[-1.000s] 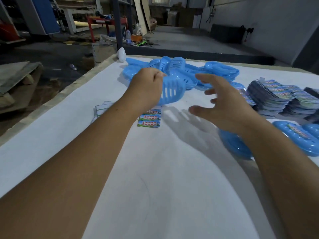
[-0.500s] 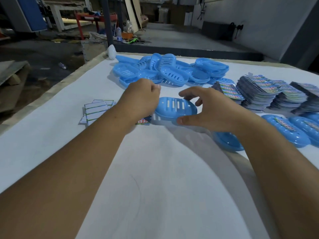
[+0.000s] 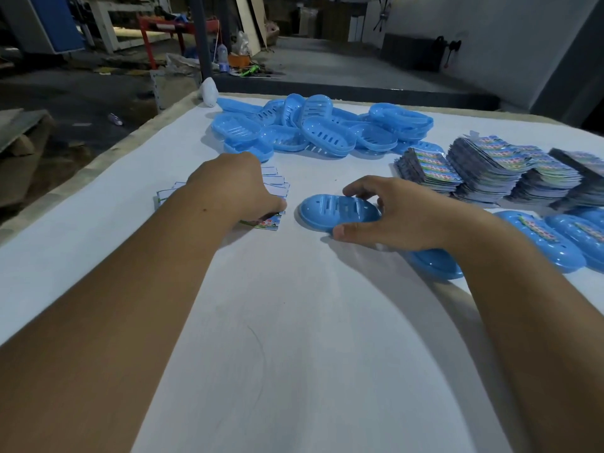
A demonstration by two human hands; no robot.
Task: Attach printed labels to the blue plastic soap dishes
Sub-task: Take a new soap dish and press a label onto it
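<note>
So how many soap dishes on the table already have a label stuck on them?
2 for certain: one labelled dish just right of the right forearm and another labelled dish beside it at the frame's right edge. More may lie out of frame.

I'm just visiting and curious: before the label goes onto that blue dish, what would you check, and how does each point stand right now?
1. Soap dish lies flat on the white table: ok.
2. Right hand steadies the dish, fingers curled round its rim: ok.
3. Left hand reaches the small label pile: ok.
4. Only one label picked up: cannot tell, the fingers hide it.
5. Dish's slotted top free of an earlier label: ok.
6. Unlabelled dish heap within view for the next round: ok.
</note>
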